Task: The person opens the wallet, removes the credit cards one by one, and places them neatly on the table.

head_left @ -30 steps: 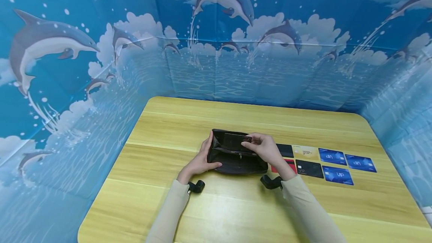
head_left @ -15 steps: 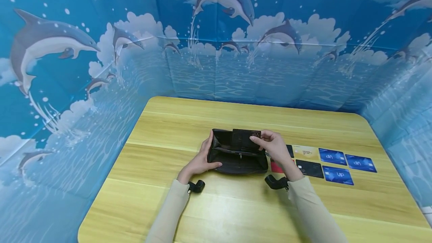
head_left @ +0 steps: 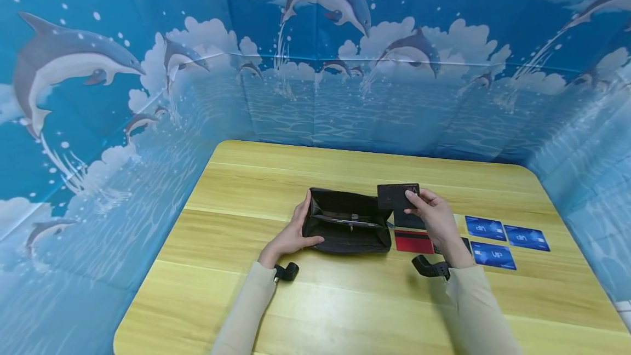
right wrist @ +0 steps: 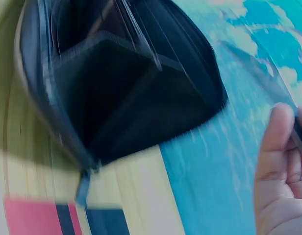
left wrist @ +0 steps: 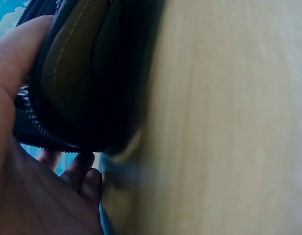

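Note:
A black zip wallet [head_left: 352, 242] stands gaping on the table, its inner compartments in sight. My left hand [head_left: 294, 234] holds its left end; in the left wrist view, the thumb and fingers lie on opposite sides of the zipped edge. Between thumb and fingers, my right hand [head_left: 439, 221] pinches a black VIP card [head_left: 391, 199], raised by the wallet's right end. That card shows only as a thin edge in the right wrist view. Below the right hand lie a dark card [head_left: 408, 219] and a red card [head_left: 414, 242], the dark one partly covered.
Several cards lie right of the wallet, among them a blue VIP card [head_left: 493, 256] and another blue card [head_left: 526, 238] at the far right. The right arm hides parts of others. A dolphin-print curtain [head_left: 315, 108] hangs behind the wooden table [head_left: 276, 174].
My right hand has drawn the black VIP card out of the wallet and moved it to the right. My left hand and the wallet have stayed in place.

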Action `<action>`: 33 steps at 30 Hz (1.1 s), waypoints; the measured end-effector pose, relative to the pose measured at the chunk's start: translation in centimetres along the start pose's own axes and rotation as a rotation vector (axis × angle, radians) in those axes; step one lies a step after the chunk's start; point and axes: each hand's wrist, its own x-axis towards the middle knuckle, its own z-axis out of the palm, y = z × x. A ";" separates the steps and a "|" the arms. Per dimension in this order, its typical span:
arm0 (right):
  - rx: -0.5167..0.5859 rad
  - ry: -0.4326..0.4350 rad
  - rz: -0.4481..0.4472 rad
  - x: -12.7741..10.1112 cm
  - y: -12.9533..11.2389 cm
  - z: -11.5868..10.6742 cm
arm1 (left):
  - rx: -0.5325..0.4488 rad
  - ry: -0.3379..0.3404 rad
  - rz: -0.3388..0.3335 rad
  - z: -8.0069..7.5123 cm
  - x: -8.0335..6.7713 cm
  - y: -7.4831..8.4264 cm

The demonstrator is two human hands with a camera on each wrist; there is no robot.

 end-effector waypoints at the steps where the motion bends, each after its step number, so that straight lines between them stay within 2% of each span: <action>1: 0.003 0.004 0.002 -0.1 -0.1 -0.6 | 0.000 -0.001 0.000 -0.1 -0.1 0.4; 4: 0.002 0.023 0.007 -0.1 0.1 -2.8 | -0.001 0.000 -0.001 -0.2 -0.2 0.8; 7: -0.008 0.054 0.009 0.3 1.5 -6.0 | -0.001 -0.001 0.000 -0.3 -0.1 0.7; 10: 0.033 0.134 0.010 1.2 3.6 -9.6 | 0.001 0.010 0.005 0.0 0.3 -0.8; 12: 0.061 0.207 0.031 1.3 4.2 -11.3 | 0.001 0.022 0.008 0.3 0.6 -1.9; 14: 0.084 0.293 0.055 0.8 3.9 -12.1 | 0.003 0.031 0.004 0.5 0.9 -3.0; 17: 0.130 0.396 0.105 -0.8 1.7 -12.3 | 0.005 0.027 -0.003 0.6 1.0 -3.4; 22: 0.188 0.538 0.138 -3.1 -0.3 -14.0 | 0.008 0.017 -0.004 0.7 1.0 -3.4; 27: 0.199 0.645 0.146 -3.9 0.5 -17.7 | 0.018 0.022 -0.013 0.7 0.9 -3.3; 30: 0.237 0.668 0.138 -4.7 1.1 -20.0 | 0.015 0.029 -0.010 0.7 0.8 -3.2; 33: 0.275 0.706 0.159 -5.9 1.2 -21.9 | 0.005 0.014 -0.008 0.4 0.3 -1.4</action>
